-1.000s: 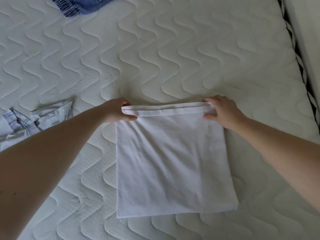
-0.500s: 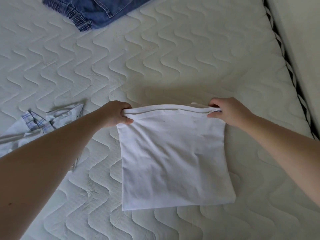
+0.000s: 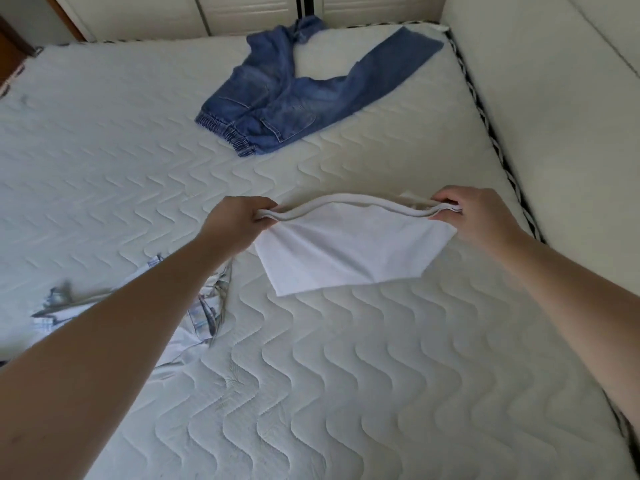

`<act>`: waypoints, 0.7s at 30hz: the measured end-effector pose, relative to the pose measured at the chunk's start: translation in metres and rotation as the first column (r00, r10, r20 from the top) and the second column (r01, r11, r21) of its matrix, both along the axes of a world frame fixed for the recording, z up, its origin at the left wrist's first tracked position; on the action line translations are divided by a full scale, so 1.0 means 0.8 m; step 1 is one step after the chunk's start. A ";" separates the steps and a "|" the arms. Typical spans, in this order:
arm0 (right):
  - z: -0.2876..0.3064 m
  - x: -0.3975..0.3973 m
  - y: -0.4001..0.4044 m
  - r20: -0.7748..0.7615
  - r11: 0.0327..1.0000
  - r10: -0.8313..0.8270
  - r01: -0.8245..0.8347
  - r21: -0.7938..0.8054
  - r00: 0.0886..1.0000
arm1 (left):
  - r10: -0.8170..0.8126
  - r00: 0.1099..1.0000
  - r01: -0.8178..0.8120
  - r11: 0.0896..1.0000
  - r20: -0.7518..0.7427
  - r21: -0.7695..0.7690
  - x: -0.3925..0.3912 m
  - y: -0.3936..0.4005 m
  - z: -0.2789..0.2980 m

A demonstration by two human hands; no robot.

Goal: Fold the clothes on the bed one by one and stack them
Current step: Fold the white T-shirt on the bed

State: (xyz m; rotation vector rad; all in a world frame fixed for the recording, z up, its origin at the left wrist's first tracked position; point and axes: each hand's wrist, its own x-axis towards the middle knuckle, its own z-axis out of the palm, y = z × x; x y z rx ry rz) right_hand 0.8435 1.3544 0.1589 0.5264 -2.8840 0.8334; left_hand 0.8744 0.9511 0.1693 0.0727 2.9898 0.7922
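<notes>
A folded white garment (image 3: pixel 346 251) hangs lifted above the quilted white mattress (image 3: pixel 346 375), its lower edge trailing toward me. My left hand (image 3: pixel 235 220) grips its top left corner. My right hand (image 3: pixel 481 216) pinches the top right corner, and the folded top edge sags a little between them. Blue jeans (image 3: pixel 298 95) lie spread out at the far side of the bed. A pale plaid shirt (image 3: pixel 194 320) lies crumpled at the left, partly hidden under my left forearm.
A padded white bed side (image 3: pixel 554 98) runs along the right, with black-and-white mattress piping (image 3: pixel 485 116) below it. White cabinet doors (image 3: pixel 242 12) stand beyond the far edge. Bare mattress stretches in front of me and to the far left.
Both hands have raised the white garment off the mattress and carried it away from me. My head has tipped up, bringing the jeans and the far edge into sight.
</notes>
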 end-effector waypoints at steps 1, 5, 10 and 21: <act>0.007 0.004 -0.001 -0.024 1.000 0.004 -0.004 0.016 1.000 | 0.023 0.997 -0.024 1.000 -0.068 -0.019 0.005 -0.003 0.005; -0.003 0.032 -0.004 -0.119 0.997 0.011 -0.002 0.083 0.993 | -0.004 0.967 -0.023 0.994 -0.255 -0.102 0.040 -0.006 -0.014; -0.108 0.109 -0.004 -0.076 0.992 -0.001 0.011 0.129 0.997 | -0.240 0.891 0.158 0.959 -0.385 -0.233 0.112 0.008 -0.123; -0.273 0.339 0.004 0.298 0.948 -0.021 -0.075 0.310 0.954 | -0.224 0.975 0.199 0.901 -0.019 -0.386 0.364 0.059 -0.331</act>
